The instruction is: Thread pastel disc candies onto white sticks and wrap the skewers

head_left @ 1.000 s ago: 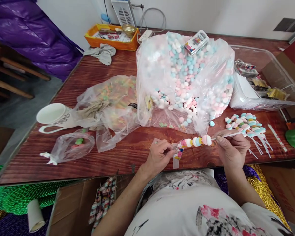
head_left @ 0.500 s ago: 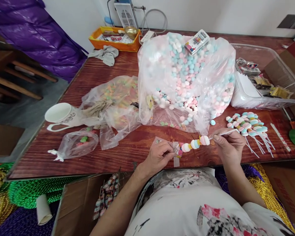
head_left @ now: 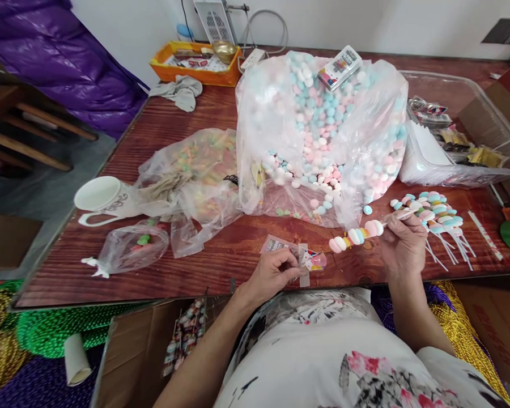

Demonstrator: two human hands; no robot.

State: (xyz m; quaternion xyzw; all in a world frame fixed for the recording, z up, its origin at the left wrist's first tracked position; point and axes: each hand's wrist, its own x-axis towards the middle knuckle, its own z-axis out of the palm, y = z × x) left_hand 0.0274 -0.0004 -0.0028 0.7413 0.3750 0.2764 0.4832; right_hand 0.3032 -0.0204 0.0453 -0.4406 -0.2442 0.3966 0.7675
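My right hand (head_left: 405,241) pinches the white stick of a skewer (head_left: 357,236), which carries pink, white, blue and yellow candy-like pieces and points left above the table. Between the fingers of my left hand (head_left: 278,272) is the edge of a small clear plastic packet (head_left: 314,260) with colourful print. The skewer's tip is apart from that packet. Right of my right hand lies a pile of similar skewers (head_left: 436,212) with their white sticks towards me. Behind both hands stands a big clear bag (head_left: 272,107) full of pastel pieces.
A white mug (head_left: 97,195), a bag of orange and green pieces (head_left: 212,153) and a small tied bag (head_left: 131,249) are at left. At the back sits an orange tray (head_left: 187,73). A clear bin (head_left: 471,175) is at right. Below the edge, a cardboard box (head_left: 127,357) holds more skewers.
The skewer has moved right and slightly up with my right hand, away from the packet. My left hand keeps its hold on the packet with little movement. The view has shifted slightly.
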